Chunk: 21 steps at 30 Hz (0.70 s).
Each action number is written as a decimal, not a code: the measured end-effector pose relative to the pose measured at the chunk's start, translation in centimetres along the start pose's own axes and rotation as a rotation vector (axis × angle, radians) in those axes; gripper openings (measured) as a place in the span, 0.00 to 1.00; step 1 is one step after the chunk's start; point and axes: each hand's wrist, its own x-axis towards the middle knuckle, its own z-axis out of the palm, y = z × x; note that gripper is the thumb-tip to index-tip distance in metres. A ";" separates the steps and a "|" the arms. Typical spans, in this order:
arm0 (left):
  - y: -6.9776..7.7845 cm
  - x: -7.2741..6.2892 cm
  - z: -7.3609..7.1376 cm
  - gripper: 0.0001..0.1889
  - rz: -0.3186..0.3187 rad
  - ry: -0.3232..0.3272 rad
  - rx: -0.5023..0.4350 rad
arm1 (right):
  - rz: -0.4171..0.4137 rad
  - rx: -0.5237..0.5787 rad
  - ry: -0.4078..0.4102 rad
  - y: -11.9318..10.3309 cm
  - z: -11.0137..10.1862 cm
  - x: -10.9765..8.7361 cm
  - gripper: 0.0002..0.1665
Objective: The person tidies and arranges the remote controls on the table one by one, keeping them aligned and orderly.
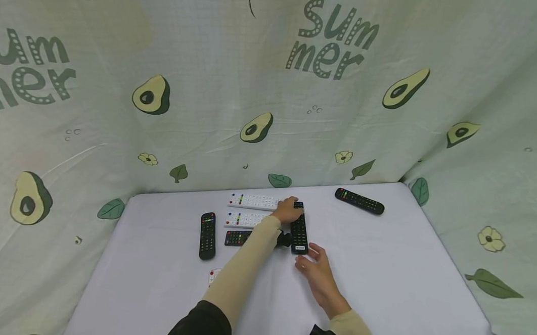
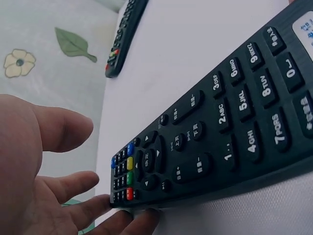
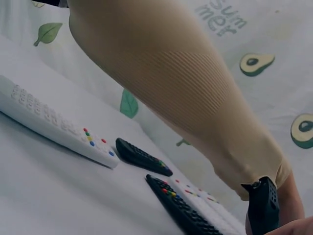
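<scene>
A long black remote control point(image 1: 299, 232) lies lengthwise on the white-covered table, its label end toward me. My left hand point(image 1: 287, 210) is at its far end. In the left wrist view, the fingertips point(image 2: 146, 218) touch the edge of this black remote point(image 2: 195, 142) by the coloured buttons, and the thumb stands apart from it. Close by the near end is my right hand point(image 1: 319, 276), thumb and fingers spread around the label corner. The right wrist view shows mostly the left sleeve point(image 3: 161, 73), with a sliver of the right hand point(image 3: 298, 227) at the bottom corner.
Left of the hands lie two white remotes point(image 1: 253, 202) and a black one point(image 1: 237, 238) in a stack of rows. Another black remote point(image 1: 207, 235) lies farther left. A white remote point(image 1: 214, 275) is partly behind the left sleeve. One black remote point(image 1: 360, 201) lies at back right.
</scene>
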 end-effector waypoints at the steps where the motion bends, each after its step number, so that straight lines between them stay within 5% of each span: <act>1: 0.0 0.0 0.0 0.30 0.002 0.002 0.010 | 0.001 0.000 0.002 0.0 0.1 0.0 0.46; 10: 0.0 0.0 0.1 0.30 0.011 -0.002 0.031 | -0.029 0.042 0.059 0.2 -0.7 0.0 0.43; 21: 0.2 -0.7 0.4 0.30 0.036 0.005 0.017 | -0.052 -0.089 0.125 0.7 -2.3 0.1 0.42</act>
